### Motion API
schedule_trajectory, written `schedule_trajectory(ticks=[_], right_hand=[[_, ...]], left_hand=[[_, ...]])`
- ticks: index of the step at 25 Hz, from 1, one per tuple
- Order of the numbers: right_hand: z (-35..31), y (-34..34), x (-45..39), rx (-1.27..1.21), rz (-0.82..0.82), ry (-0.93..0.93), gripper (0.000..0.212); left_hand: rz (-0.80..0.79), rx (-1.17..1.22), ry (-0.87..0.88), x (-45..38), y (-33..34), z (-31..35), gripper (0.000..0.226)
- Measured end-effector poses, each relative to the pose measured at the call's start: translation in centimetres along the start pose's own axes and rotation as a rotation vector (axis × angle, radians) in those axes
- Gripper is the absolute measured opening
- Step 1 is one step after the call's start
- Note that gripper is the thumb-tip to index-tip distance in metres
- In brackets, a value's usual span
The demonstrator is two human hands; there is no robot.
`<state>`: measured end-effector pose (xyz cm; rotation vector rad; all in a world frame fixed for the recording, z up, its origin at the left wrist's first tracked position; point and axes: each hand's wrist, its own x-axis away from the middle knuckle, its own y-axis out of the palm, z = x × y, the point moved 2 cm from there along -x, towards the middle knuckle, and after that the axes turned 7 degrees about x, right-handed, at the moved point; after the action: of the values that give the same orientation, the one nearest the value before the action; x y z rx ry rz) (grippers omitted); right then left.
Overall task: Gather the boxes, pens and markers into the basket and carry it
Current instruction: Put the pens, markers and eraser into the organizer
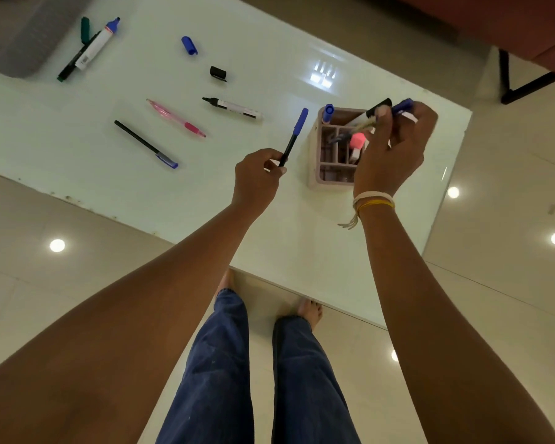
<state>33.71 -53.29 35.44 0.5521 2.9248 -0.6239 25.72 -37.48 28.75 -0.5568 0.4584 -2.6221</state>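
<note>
Head view of a white glass-topped table (269,219), seen from above. The left hand (258,177) pinched a slim black pen with a blue cap (293,137) by its lower end, cap pointing away, just left of the basket. The right hand (394,145) was curled around a bundle of markers (383,112), one black-capped and one blue-capped, held over the pink basket (316,149). The basket was a small square organiser with rounded corners and inner dividers forming several compartments, standing near the table's right edge. A blue-capped marker (328,113) stood upright in its far left compartment; a pink-capped item (357,143) sat in a middle compartment.

Lying loose on the table, well apart from the basket: an uncapped black-tipped marker with a white barrel (233,108); a translucent pink pen (177,118); a black pen with a blue end (145,144); a loose blue cap (189,45); a loose black cap (218,73). At the far left corner, a white marker with a blue cap (96,44) lay touching a dark green pen (74,57).

A cord bracelet (372,200) circled the right wrist.
</note>
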Motion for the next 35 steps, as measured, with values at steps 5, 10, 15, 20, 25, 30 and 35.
schedule_trajectory(ticks=[5, 10, 15, 20, 25, 30, 35], right_hand=[[1.6, 2.0, 0.0, 0.243, -0.375, -0.013, 0.009], [3.5, 1.8, -0.1, 0.45, -0.563, 0.07, 0.024], [1.8, 0.4, 0.0, 0.257, -0.473, 0.052, 0.03], [0.1, 1.4, -0.9, 0.148, -0.602, 0.021, 0.014], [0.4, 0.5, -2.9, 0.17, -0.319, -0.084, 0.015], [2.7, 2.2, -2.1, 0.551, -0.646, -0.078, 0.016], [3.5, 3.1, -1.1, 0.689, -0.764, -0.027, 0.02]], left_hand=[[0.044, 0.035, 0.018, 0.5, 1.1, 1.0, 0.017], [0.1, 0.166, -0.008, 0.5, 1.4, 1.7, 0.014], [0.11, 0.231, 0.068, 0.5, 2.0, 3.4, 0.019], [0.011, 0.157, 0.237, 0.1, 3.3, 5.5, 0.024], [-0.081, 0.044, 0.049, -0.4, 3.8, 4.4, 0.047], [-0.134, 0.055, -0.056, -0.1, 4.3, 2.7, 0.052], [-0.132, 0.001, -0.04, -0.5, 4.3, 2.4, 0.049]])
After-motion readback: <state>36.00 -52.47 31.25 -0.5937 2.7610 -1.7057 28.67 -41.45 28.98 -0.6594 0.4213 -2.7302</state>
